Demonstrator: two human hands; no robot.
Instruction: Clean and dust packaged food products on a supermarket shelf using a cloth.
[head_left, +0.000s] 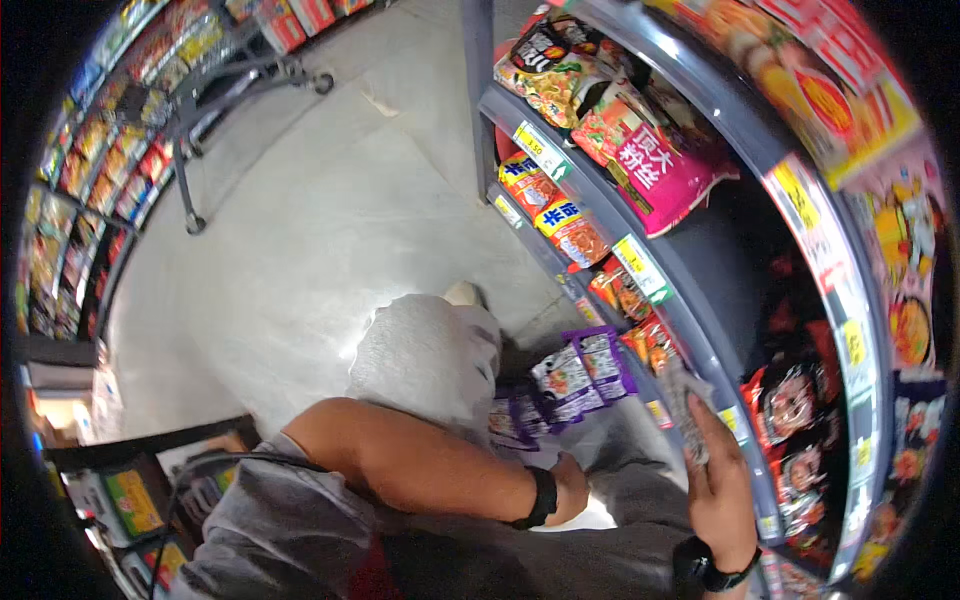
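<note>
My right hand, with a black watch on the wrist, reaches to the lower shelf edge at the right. Between its fingers is a crumpled grey-white cloth, close to red-orange snack packets on the lowest tier. My left hand is below the middle, a black band on its wrist. Its fingers curl out of sight, so whatever they hold is hidden. Purple-and-white food packets lie just beyond it, beside the shelf base. A pale fabric-covered knee rises in front of my left forearm.
Shelf tiers curve along the right, with a pink noodle bag, yellow-and-orange packets and price tags. Grey floor stretches ahead. A wheeled cart frame stands at the far left before another stocked shelf.
</note>
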